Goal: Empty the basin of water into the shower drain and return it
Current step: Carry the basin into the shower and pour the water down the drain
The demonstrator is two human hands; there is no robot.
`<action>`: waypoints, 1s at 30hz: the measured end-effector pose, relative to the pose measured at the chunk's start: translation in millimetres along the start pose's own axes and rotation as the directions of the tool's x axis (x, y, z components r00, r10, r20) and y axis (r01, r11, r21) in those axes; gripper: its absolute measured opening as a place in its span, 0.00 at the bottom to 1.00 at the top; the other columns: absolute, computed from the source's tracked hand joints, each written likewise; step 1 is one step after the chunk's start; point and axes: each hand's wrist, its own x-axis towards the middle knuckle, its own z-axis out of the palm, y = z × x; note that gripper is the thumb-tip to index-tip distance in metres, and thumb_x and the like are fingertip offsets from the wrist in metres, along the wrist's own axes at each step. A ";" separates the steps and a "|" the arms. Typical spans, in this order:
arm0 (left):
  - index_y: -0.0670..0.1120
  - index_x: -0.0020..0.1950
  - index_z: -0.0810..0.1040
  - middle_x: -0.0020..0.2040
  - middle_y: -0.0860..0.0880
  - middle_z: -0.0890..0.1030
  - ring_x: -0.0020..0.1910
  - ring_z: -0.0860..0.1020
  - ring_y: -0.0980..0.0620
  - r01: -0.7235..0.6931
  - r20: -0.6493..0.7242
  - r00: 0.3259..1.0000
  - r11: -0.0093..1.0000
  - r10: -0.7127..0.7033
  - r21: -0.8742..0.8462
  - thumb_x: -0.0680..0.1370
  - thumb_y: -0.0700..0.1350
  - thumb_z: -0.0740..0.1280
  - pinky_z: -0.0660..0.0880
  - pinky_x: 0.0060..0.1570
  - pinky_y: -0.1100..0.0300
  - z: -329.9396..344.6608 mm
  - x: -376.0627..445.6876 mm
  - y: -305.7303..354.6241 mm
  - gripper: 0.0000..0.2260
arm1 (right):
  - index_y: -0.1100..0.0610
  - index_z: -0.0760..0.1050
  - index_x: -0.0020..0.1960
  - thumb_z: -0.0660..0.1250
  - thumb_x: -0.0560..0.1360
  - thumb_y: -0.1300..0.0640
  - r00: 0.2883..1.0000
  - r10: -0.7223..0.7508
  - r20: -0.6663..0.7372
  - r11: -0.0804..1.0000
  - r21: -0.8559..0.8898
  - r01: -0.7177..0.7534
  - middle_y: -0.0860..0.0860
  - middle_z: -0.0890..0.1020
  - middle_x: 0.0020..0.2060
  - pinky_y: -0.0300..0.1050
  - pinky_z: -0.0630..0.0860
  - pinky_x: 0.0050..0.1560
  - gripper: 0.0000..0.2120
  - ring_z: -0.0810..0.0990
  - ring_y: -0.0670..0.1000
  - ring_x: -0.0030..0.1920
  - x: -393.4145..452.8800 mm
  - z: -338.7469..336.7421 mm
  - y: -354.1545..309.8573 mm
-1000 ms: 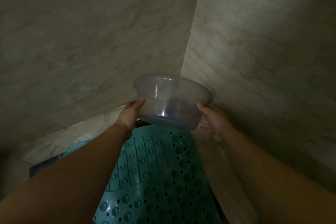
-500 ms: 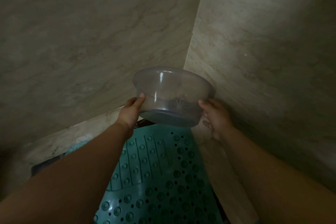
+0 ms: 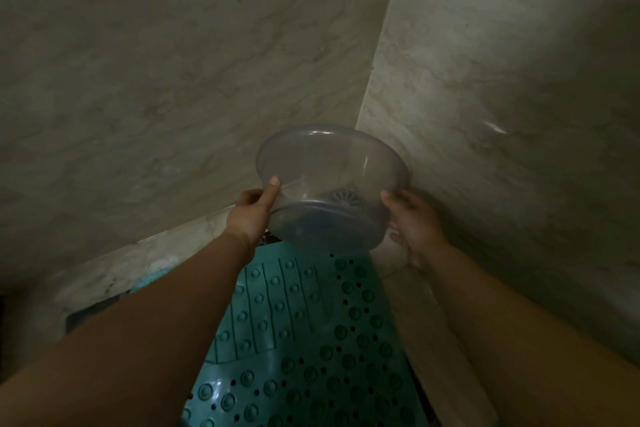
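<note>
At centre frame, in the corner where the marble walls (image 3: 173,80) meet, the clear basin (image 3: 330,180) has tipped further up onto its edge above the teal mat (image 3: 311,340), left hand (image 3: 251,215) and right hand (image 3: 414,222) gripping its sides, suggesting the pour is finishing.

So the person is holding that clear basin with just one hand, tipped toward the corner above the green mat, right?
Not quite: the head view shows both hands on the clear basin, the left hand on one side and the right hand on the other. The rest holds: it is tipped toward the corner, above the green mat.
</note>
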 end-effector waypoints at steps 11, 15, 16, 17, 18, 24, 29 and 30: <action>0.46 0.65 0.73 0.56 0.46 0.76 0.44 0.75 0.52 -0.003 -0.006 1.000 0.997 0.003 0.072 0.69 0.68 0.65 0.66 0.31 0.66 -2.4 -3.5 4.8 0.34 | 0.52 0.69 0.71 0.66 0.74 0.42 0.999 0.018 -0.032 1.000 -0.015 -0.018 0.56 0.76 0.67 0.58 0.73 0.65 0.29 0.77 0.58 0.63 -4.7 2.1 -1.6; 0.46 0.67 0.72 0.62 0.44 0.78 0.51 0.76 0.47 -0.020 0.006 1.000 0.998 0.019 0.061 0.69 0.69 0.64 0.66 0.32 0.65 -4.7 -4.8 5.3 0.36 | 0.53 0.70 0.71 0.65 0.75 0.44 0.999 0.002 -0.037 1.000 0.000 -0.002 0.56 0.77 0.65 0.56 0.75 0.64 0.27 0.78 0.57 0.62 -8.3 3.0 -4.8; 0.46 0.67 0.72 0.63 0.44 0.77 0.52 0.76 0.47 -0.020 0.010 1.000 0.998 0.020 0.061 0.69 0.69 0.64 0.66 0.32 0.65 -4.9 -5.2 5.4 0.36 | 0.53 0.70 0.70 0.65 0.75 0.44 0.999 0.000 -0.036 1.000 0.003 0.000 0.56 0.77 0.64 0.55 0.75 0.63 0.27 0.78 0.57 0.61 -9.3 3.0 -5.4; 0.45 0.67 0.72 0.64 0.43 0.77 0.52 0.76 0.47 -0.020 0.013 1.000 0.998 0.020 0.063 0.69 0.69 0.64 0.67 0.33 0.65 -4.8 -5.2 5.1 0.36 | 0.54 0.70 0.70 0.65 0.75 0.44 0.999 0.003 -0.033 1.000 0.007 -0.003 0.56 0.78 0.64 0.54 0.76 0.62 0.26 0.78 0.57 0.61 -9.8 3.0 -5.5; 0.45 0.67 0.72 0.64 0.43 0.77 0.52 0.75 0.47 -0.022 0.013 1.000 0.997 0.021 0.069 0.69 0.69 0.64 0.67 0.32 0.65 -4.8 -5.2 5.0 0.35 | 0.54 0.70 0.70 0.65 0.75 0.44 1.000 0.010 -0.029 1.000 0.007 -0.009 0.56 0.78 0.64 0.54 0.75 0.62 0.26 0.78 0.57 0.61 -11.0 3.0 -5.7; 0.45 0.72 0.67 0.68 0.43 0.75 0.57 0.75 0.46 -0.018 0.024 1.000 0.999 0.017 0.049 0.69 0.69 0.65 0.70 0.47 0.58 -8.1 -4.9 5.6 0.40 | 0.53 0.73 0.66 0.65 0.76 0.45 1.000 0.010 -0.024 1.000 0.010 -0.010 0.55 0.79 0.62 0.48 0.78 0.50 0.21 0.79 0.56 0.57 -18.0 4.8 -9.6; 0.44 0.71 0.70 0.67 0.42 0.76 0.61 0.77 0.42 0.004 0.053 0.999 0.996 -0.009 0.085 0.67 0.71 0.65 0.72 0.52 0.55 -13.1 -7.7 5.7 0.41 | 0.54 0.73 0.67 0.65 0.76 0.44 0.999 0.037 -0.016 0.999 0.015 -0.037 0.54 0.80 0.60 0.44 0.76 0.44 0.23 0.80 0.54 0.54 -21.8 5.6 -9.8; 0.44 0.70 0.71 0.66 0.42 0.76 0.60 0.77 0.42 0.006 0.066 0.998 0.995 -0.012 0.100 0.66 0.72 0.64 0.73 0.52 0.55 -14.1 -8.5 6.1 0.42 | 0.54 0.74 0.66 0.64 0.76 0.44 0.999 0.039 -0.010 0.999 0.018 -0.039 0.53 0.80 0.59 0.42 0.75 0.41 0.22 0.80 0.53 0.51 -22.6 5.8 -9.6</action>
